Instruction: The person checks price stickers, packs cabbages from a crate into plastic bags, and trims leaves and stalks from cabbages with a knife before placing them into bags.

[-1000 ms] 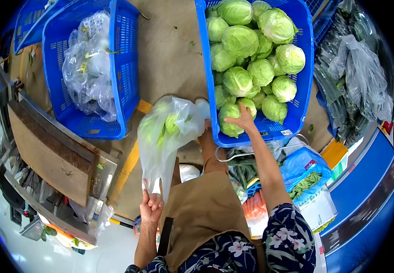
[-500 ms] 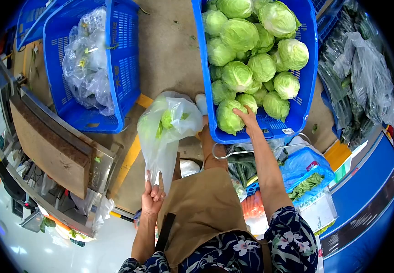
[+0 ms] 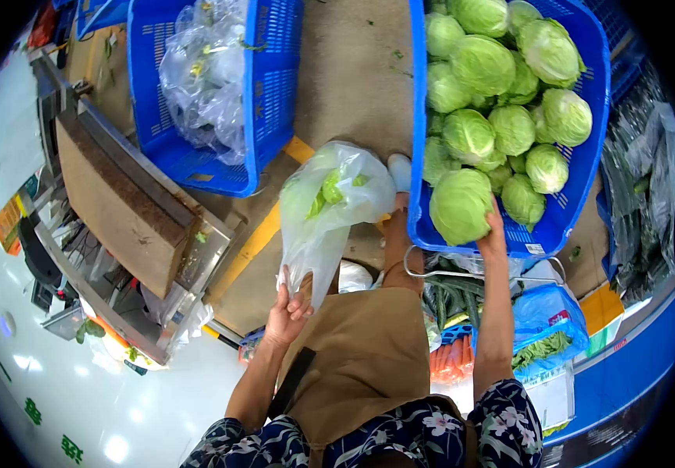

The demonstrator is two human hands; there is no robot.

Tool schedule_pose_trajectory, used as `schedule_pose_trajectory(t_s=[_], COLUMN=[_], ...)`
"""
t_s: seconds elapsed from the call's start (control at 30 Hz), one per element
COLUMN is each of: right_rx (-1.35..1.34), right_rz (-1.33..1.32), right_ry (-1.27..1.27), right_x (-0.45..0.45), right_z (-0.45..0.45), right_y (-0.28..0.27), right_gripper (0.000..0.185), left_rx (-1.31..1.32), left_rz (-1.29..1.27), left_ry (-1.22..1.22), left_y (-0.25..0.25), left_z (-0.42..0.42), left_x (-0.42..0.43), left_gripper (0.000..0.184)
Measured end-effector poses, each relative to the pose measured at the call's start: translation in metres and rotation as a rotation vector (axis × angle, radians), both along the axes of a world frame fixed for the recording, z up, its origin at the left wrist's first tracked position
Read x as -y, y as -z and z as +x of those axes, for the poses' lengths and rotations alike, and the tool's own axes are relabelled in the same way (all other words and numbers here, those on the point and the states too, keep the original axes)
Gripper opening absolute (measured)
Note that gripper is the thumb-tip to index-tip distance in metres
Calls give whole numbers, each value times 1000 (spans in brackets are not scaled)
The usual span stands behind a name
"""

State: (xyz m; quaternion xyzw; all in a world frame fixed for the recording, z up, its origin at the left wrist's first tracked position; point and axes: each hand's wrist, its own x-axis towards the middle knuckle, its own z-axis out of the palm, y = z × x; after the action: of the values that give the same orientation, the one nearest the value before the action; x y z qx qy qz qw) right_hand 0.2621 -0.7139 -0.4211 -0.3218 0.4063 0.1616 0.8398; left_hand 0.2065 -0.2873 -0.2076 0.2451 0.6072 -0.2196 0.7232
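Observation:
My left hand (image 3: 291, 312) grips the top of a translucent plastic bag (image 3: 314, 226), which hangs in front of my legs with green leafy produce inside. On the right, my right hand (image 3: 493, 234) is wrapped round the lower right side of a cabbage (image 3: 461, 207), its fingers partly hidden behind it. That cabbage is at the near left corner of a blue crate (image 3: 419, 117), slightly above the others. Several more cabbages (image 3: 482, 66) are piled in the crate behind it.
Another blue crate (image 3: 273, 86) at the upper left holds clear plastic bags (image 3: 209, 86). A brown board (image 3: 119, 195) stands on a metal counter at the left. Cucumbers (image 3: 451, 296), carrots (image 3: 453, 360) and a blue bag (image 3: 544, 320) lie below the cabbage crate. Wrapped dark green vegetables (image 3: 642, 187) are far right.
My right hand has closed round the near cabbage and lifted it slightly, and the cabbage looks larger. The view has shifted, so the crates appear further right. My left hand still holds the bag.

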Motion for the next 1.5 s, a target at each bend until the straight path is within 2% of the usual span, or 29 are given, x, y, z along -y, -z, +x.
schedule_pose_trajectory(t_s=[0.03,0.1,0.27,0.3,0.33,0.37,0.43,0.5,0.53,0.6,0.63,0.7,0.83,0.9,0.93,0.97,1.0,1.03,1.07,1.1,1.13,1.23,1.33,1.43,1.47,1.5], right_rx=[134,-152,-106,-101,-52,-95,-203,-522,-633,-855,-948,-1130,-677,-312,-127,-64,83,-9,232,179,194,177,127,110,155,152], right_rz=[94,162,222,458,555,644,725,612,576,494,372,118,56,6,-202,-385,-779,-1275,-1748,-1840,-1790,-1726,-1702,-1685,-1734,-1650], right_ry=[-17,-66,-428,-341,-421,-451,-511,-555,-577,-616,-616,-603,-694,-782,-659,-490,-368,-573,-694,-926,-1006,-1304,-1348,-1428,-1379,-1308], right_x=[-3,-17,-161,-185,-211,-239,-274,-298,-303,-310,-308,-299,-251,-220,-202,-179,-148,-127,-97,-73,-54,-55,-46,-41,-41,-36], right_z=[8,-3,65,38,40,11,-3,-41,-49,-61,-66,-74,-47,-10,18,45,52,88,98,111,124,147,146,157,156,158], right_y=[-18,-26,-114,-73,-69,-26,-5,30,37,48,50,50,-21,-56,-76,-85,-54,-65,-36,-12,15,39,60,53,49,48], right_gripper=[64,57,54,67,82,91,90,79,81,88,89,92,81,50,27,26,26,42,70,95,108,115,112,104,100,97], left_rx=[18,48,73,79,86,92,97,104,130,90,68,-15,87,74,82,88,-53,-8,33,84,88,36,17,-21,-4,11], left_rz=[-24,-81,-142,-140,-139,-140,-92,-27,-15,-24,-30,67,-88,-85,-89,-84,-1,-34,-61,-85,-83,-41,-2,34,15,10], left_ry=[11,29,25,1,-23,-47,-44,36,83,54,38,-147,-265,-155,-158,-163,-274,-236,-198,-164,-149,-151,-127,-115,-122,-131], left_y=[3,5,-15,-21,-28,-32,-33,-28,-21,-13,-11,-8,5,4,6,8,12,14,12,15,18,12,9,9,12,12], left_z=[-3,-10,-12,-11,-10,-9,-9,-10,-17,-29,-35,-37,-50,-49,-49,-49,-49,-38,-23,-12,-19,-26,-17,-8,-14,-14], left_x=[-4,-8,-12,-17,-21,-26,-39,-52,-58,-61,-60,-69,-90,-88,-89,-89,-86,-77,-67,-58,-57,-60,-57,-43,-46,-45], left_gripper=[45,51,50,50,50,50,50,50,50,50,50,47,43,42,41,40,39,38,38,38,37,37,38,40,40,40])
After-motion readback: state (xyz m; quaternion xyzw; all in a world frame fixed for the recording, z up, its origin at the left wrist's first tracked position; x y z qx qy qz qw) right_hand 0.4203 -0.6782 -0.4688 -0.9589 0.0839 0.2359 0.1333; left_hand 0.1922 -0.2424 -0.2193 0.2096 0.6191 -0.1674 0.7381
